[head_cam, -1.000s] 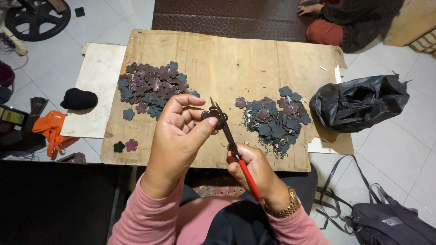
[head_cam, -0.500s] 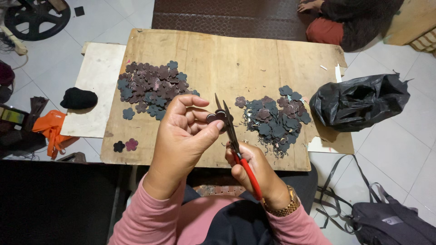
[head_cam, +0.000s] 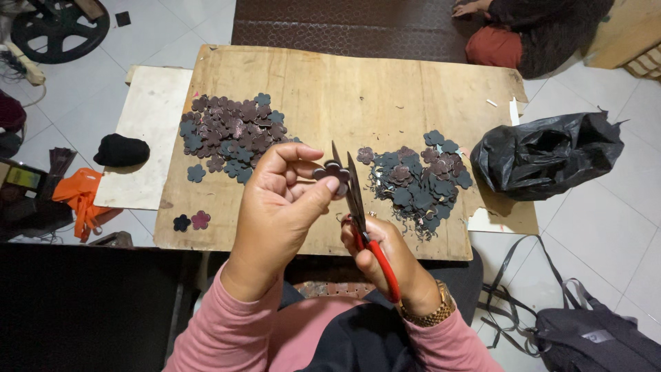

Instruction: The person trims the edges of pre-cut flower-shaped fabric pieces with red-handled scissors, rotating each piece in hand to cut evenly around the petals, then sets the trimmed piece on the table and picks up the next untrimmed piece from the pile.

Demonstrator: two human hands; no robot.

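Above the wooden surface [head_cam: 413,76], the left hand [head_cam: 279,207] pinched a small dark flower-shaped piece [head_cam: 333,172] between thumb and fingers [head_cam: 303,150], which were curled together and clamped on it. Just right of it, the right hand [head_cam: 385,251] gripped red-handled scissors [head_cam: 358,207], fingers closed around the handles, blades slightly parted and touching the piece's edge. On the surface beyond, one heap of flower pieces [head_cam: 231,134] lay to the left and a second heap [head_cam: 420,182] with trimmings to the right. A black plastic bag [head_cam: 551,155] rested at the surface's right edge; another person [head_cam: 530,31] sat at the far side.
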